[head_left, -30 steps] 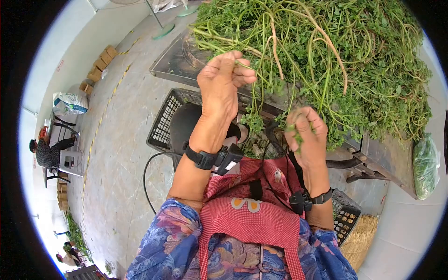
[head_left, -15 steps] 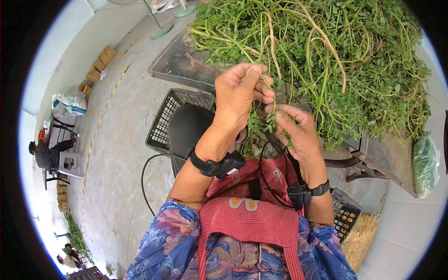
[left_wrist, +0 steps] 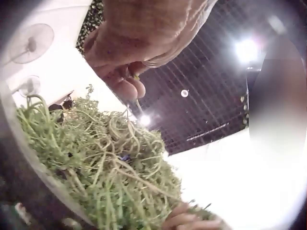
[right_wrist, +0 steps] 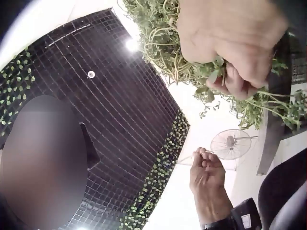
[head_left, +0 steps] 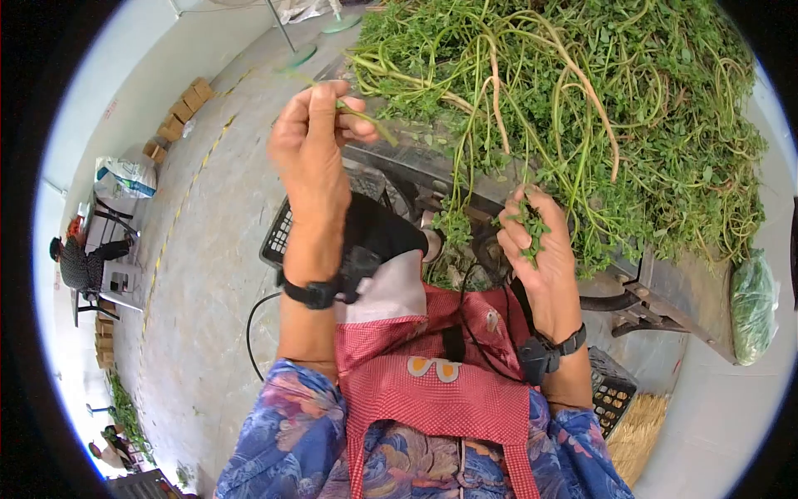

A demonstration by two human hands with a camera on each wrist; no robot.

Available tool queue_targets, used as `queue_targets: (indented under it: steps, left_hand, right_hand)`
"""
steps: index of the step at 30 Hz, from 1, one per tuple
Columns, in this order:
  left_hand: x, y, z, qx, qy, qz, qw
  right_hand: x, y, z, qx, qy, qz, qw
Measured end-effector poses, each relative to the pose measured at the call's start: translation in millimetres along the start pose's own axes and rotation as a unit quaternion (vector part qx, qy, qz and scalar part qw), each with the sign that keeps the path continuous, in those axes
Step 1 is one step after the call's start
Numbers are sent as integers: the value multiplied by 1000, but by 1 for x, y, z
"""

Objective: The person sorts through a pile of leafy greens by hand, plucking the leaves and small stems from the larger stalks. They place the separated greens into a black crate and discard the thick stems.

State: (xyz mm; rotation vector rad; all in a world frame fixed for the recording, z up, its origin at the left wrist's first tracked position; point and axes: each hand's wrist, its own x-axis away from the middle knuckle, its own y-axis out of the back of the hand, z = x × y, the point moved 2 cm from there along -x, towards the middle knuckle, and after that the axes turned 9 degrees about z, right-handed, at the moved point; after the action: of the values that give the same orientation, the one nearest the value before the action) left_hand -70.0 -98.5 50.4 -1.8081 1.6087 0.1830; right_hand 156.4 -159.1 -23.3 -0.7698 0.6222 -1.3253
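In the head view the left hand [head_left: 314, 150] is raised left of the table's near edge, pinching a thin green stem [head_left: 371, 123] between thumb and fingers. The right hand [head_left: 542, 249] curls its fingers round a small leafy sprig [head_left: 532, 229], close to the front of a large heap of green plants [head_left: 665, 108]. Long pale stems [head_left: 586, 79] lie on top of the heap. From the right wrist, green leaves [right_wrist: 211, 72] show at the fingers of the right hand [right_wrist: 230, 43], while the left hand [right_wrist: 209, 177] is raised farther off.
Black crates stand under the table at the left [head_left: 278, 237] and at the right [head_left: 611, 391]. A filled plastic bag [head_left: 754, 308] hangs by the table's right end. A cable [head_left: 252, 333] curves beside the left arm. Another person [head_left: 83, 262] sits far left.
Both hands came close together, then the left hand moved away up and to the left with a piece of stem. The right hand stayed near the heap, holding leaves.
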Motion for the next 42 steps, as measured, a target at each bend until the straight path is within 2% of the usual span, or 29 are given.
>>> queue_targets:
  steps: [2,4,7,9,13,14,16,18,20,22,23,25,26,28,29,30,32,33,34,36,38,40,41,42]
  left_hand:
    - [-6,12,7,-137,103,108,979]
    - [1,0,17,-217,193,165,942]
    - [-2,-19,52,-157,234,181,942]
    - [-9,-29,75,-46,277,201,938]
    - [-18,-44,99,-15,290,182,940]
    - [-19,-47,103,-15,286,182,941]
    - [-21,-53,109,-104,292,186,932]
    - [-21,-56,111,-81,292,173,937]
    - [-22,-63,109,1,316,183,931]
    - [-22,-67,109,1,325,189,927]
    - [-22,-67,108,3,334,207,920]
    - [-24,-68,107,3,341,223,913]
    - [-24,-68,108,2,342,228,912]
    - [-21,-70,109,0,345,237,908]
    - [-20,-71,109,-1,341,238,909]
    - [-18,-72,108,-1,343,239,908]
    - [-16,-75,107,-51,292,236,926]
    - [-15,-78,106,-30,248,235,939]
    - [-11,-76,105,-30,250,234,939]
    - [5,-73,93,-171,253,271,913]
    - [12,-69,86,-159,241,291,912]
    - [10,-71,79,-53,228,276,932]
    - [9,-68,74,-33,277,272,921]
    - [7,-68,71,-34,275,272,922]
  right_hand:
    - [4,-6,-3,-61,-40,81,994]
    - [1,-7,-5,-85,-39,103,990]
    - [0,-18,-1,-70,-27,78,994]
    - [3,-27,8,82,10,16,996]
    - [-11,-20,5,168,29,32,985]
    - [-10,-24,7,297,79,22,951]
    - [-10,-46,17,534,179,2,826]
    - [-21,-70,45,638,309,-33,704]
    - [-55,-69,70,680,332,-40,652]
    - [-101,-46,83,734,315,-50,600]
    - [-109,-49,86,733,317,-52,599]
    - [-125,-47,83,741,91,-59,662]
    - [-130,-48,82,741,91,-58,663]
    - [-138,-44,77,697,44,-33,715]
    - [-142,-40,76,667,43,-28,743]
    - [-147,-34,75,666,42,-31,744]
    - [-154,-25,73,709,114,-102,689]
    - [-157,-24,71,704,144,-97,688]
    - [-158,-21,75,705,142,-96,688]
    - [-157,-14,91,699,80,-191,685]
    - [-154,-10,94,703,65,-193,682]
    - [-150,-10,93,704,127,-122,688]
    - [-147,-11,93,705,128,-123,687]
    - [-141,-14,94,685,190,-98,697]
